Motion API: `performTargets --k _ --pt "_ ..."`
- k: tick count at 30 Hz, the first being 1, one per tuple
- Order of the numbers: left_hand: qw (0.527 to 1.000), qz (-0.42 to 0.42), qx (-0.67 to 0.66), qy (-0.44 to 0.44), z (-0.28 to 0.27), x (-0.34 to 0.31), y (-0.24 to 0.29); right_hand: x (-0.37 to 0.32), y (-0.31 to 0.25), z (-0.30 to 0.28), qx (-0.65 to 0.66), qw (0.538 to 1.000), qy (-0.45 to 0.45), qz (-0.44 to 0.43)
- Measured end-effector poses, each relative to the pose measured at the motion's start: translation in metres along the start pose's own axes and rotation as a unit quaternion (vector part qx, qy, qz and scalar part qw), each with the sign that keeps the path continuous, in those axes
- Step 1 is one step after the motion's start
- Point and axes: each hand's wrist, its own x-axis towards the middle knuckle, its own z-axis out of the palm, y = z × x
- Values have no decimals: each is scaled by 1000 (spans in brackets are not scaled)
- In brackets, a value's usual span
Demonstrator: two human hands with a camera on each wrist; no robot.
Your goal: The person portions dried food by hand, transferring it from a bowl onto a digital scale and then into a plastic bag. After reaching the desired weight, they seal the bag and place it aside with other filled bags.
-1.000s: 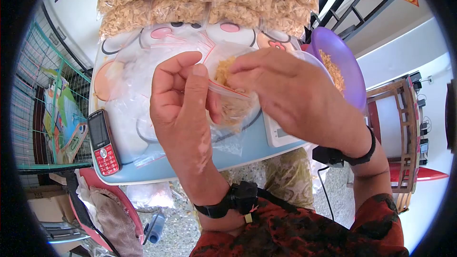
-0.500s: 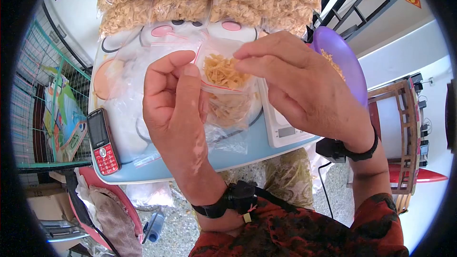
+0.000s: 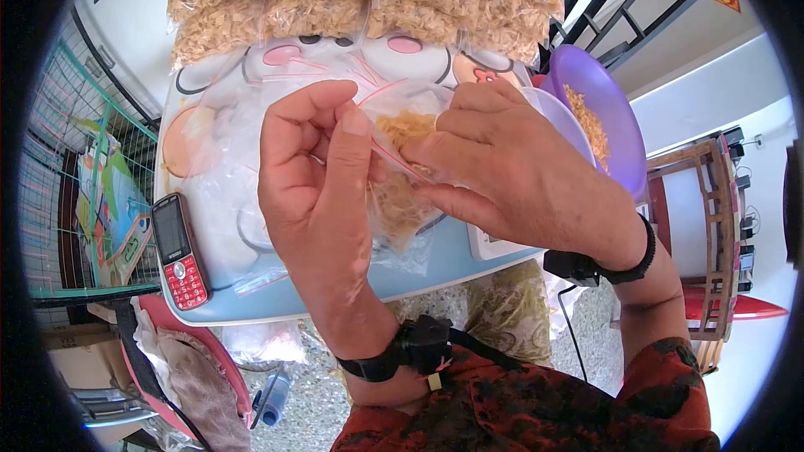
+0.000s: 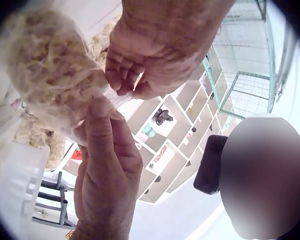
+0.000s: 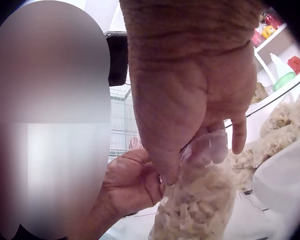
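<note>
– Two hands on one zip bag (image 3: 400,201). Who has what?
– Left hand (image 3: 314,176) pinches the mouth edge between thumb and forefinger. Right hand (image 3: 519,172) pinches the same edge from the other side, fingertips bent onto the red zip strip (image 3: 387,153). Both clamped on the film, neither loose.
– Where does the bag sit?
– Off the table (image 3: 276,305), held up between the two pinches. The filled belly hangs just below the grip; the mouth lies right at it.
– Handling?
– Light, I judge: thin clear film, dried shreds (image 3: 410,130) inside, loose and brittle-looking. The film is limp and probably slick, so it will sag and fold wherever it isn't held. Squeeze the belly and the shreds likely crumble.
– Best hold, then?
– At the strip. It looks like the one stiffer line on the bag, and a pinch at each end should hold the mouth level so nothing spills. Whether the zip is pressed closed under the fingers, can't tell.
– Around it?
– Beyond the grip, filled bags (image 3: 352,0) stacked. Right of it, a purple bowl (image 3: 574,71) with more shreds. Left and lower, a phone (image 3: 178,251).
</note>
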Motion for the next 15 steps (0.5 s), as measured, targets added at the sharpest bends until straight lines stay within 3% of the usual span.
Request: performTargets --k 4,10,15 --pt "1000 7 -7 -6 0 1 -3 -3 -2 -2 35 997 57 34" --pt "1000 7 -13 2 1 0 -3 -12 -4 -5 76 996 50 9" --pt "1000 22 0 8 3 -2 -1 -11 -3 4 37 999 23 12"
